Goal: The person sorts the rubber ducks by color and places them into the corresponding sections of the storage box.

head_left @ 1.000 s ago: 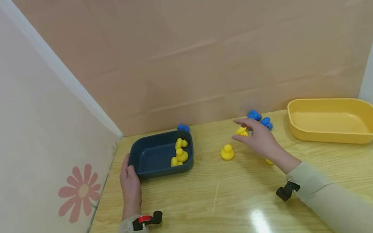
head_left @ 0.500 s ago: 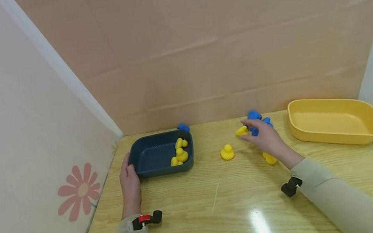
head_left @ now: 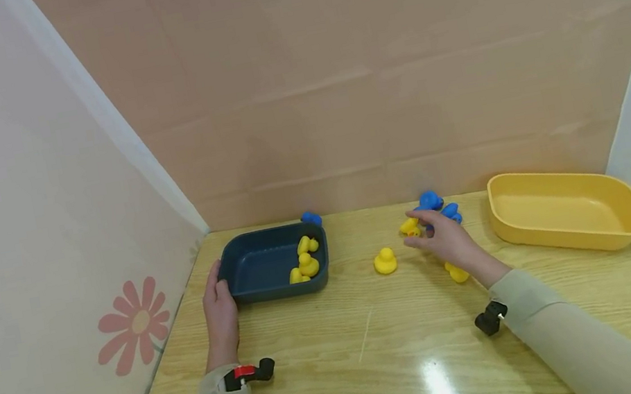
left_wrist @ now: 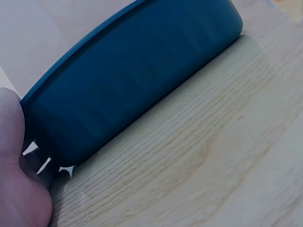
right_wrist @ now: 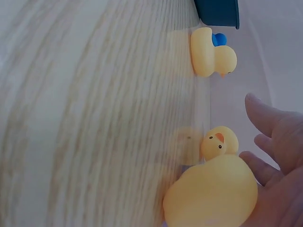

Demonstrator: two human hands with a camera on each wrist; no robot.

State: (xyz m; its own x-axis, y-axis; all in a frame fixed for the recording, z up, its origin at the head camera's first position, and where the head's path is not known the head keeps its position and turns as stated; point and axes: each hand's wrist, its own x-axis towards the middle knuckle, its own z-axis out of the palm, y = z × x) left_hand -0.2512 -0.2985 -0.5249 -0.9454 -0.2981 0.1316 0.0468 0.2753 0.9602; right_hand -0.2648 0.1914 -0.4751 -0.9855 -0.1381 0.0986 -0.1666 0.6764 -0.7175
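Observation:
My left hand (head_left: 222,315) holds the left near corner of a dark blue tray (head_left: 278,292), thumb at the near side and fingers along the left wall. In the left wrist view the tray (left_wrist: 137,71) stands on the table, with part of the hand hidden. Inside the tray lie three yellow rubber ducks (head_left: 308,265). Above the table, my right hand (head_left: 450,243) has thumb and fingers spread beside a yellow rubber duck (head_left: 407,227). The right wrist view shows a gap between the fingers and that duck (right_wrist: 220,142). Another yellow duck (head_left: 457,273) lies under the right wrist.
One more yellow duck (head_left: 385,262) stands between the tray and the right hand. Several blue ducks (head_left: 429,200) lie behind the right hand, and a blue one (head_left: 311,218) behind the tray. A yellow tray (head_left: 573,243) stands at the right. A brown backdrop (head_left: 376,109) closes the back.
My right hand has shifted slightly right and nearer to me, staying beside the same yellow duck with fingers apart. The left hand and dark blue tray have stayed put.

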